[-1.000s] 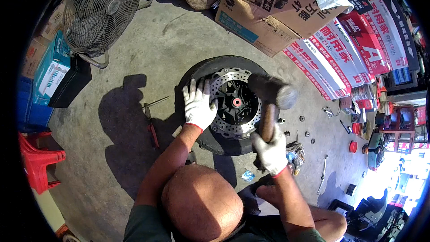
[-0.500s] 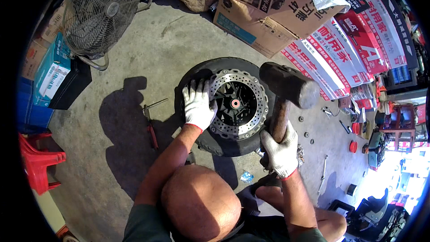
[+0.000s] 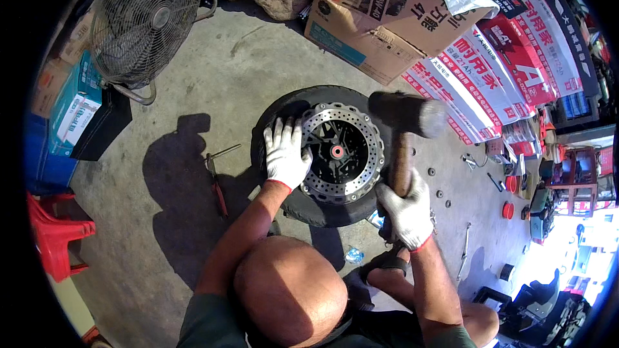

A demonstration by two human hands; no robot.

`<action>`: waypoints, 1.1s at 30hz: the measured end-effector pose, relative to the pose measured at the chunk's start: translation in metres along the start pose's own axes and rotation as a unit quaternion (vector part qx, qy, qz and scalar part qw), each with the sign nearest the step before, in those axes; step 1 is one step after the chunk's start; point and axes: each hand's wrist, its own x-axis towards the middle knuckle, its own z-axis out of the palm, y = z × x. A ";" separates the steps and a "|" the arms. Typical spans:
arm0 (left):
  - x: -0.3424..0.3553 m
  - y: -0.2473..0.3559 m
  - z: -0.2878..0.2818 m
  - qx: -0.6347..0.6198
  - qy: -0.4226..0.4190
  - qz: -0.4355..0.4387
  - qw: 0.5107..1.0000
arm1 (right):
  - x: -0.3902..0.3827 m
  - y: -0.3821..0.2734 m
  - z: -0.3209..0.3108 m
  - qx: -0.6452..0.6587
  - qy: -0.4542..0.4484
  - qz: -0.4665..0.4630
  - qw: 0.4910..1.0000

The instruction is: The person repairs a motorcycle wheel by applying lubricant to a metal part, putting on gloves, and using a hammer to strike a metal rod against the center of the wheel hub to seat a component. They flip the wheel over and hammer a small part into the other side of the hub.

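Note:
A motorcycle wheel [image 3: 289, 210] with a black tyre lies flat on the floor. Its drilled silver brake disc [image 3: 353, 188] faces up, around a dark hub with a reddish ring at the centre. My left hand [image 3: 284, 156], in a white knitted glove with a red cuff, lies with fingers spread on the tyre and the disc's left edge. My right hand [image 3: 407, 211], gloved alike, is wrapped round the wooden handle of a sledgehammer [image 3: 416, 115]. The hammer's heavy dark head is raised above the wheel's right side and hides part of the tyre.
A red-handled tool [image 3: 218, 188] lies left of the wheel. To the right are several small dark rings [image 3: 440, 193] and a long wrench [image 3: 465, 250]. Cardboard boxes [image 3: 361, 26] stand at the far side, a metal fan [image 3: 148, 22] far left, and a red stool [image 3: 58, 235] at left.
The hammer head has shifted slightly left and away from me, and its handle stands straighter. My right hand has turned with it. My left hand stays on the wheel.

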 end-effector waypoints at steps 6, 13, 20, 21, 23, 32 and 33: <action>0.003 0.004 -0.004 -0.011 0.001 0.007 1.000 | -0.009 0.065 0.027 -0.023 0.001 -0.063 0.998; 0.002 0.004 -0.001 -0.034 0.008 -0.002 0.999 | 0.005 0.091 0.033 -0.050 -0.094 0.027 0.994; 0.001 -0.001 -0.002 -0.004 0.004 0.000 1.000 | -0.009 0.010 0.018 -0.012 0.000 -0.073 0.997; 0.003 0.003 -0.006 -0.014 -0.008 -0.001 1.000 | -0.010 0.015 0.020 0.005 0.007 -0.085 0.996; 0.003 0.004 -0.012 -0.020 -0.018 -0.002 1.000 | -0.006 0.053 0.040 0.009 0.001 -0.072 0.997; 0.007 0.004 0.004 -0.031 0.030 0.002 0.999 | 0.006 0.064 0.019 0.035 -0.042 0.075 0.996; 0.003 0.003 0.003 -0.030 0.027 0.001 0.999 | 0.005 0.046 0.012 -0.005 -0.035 0.043 0.998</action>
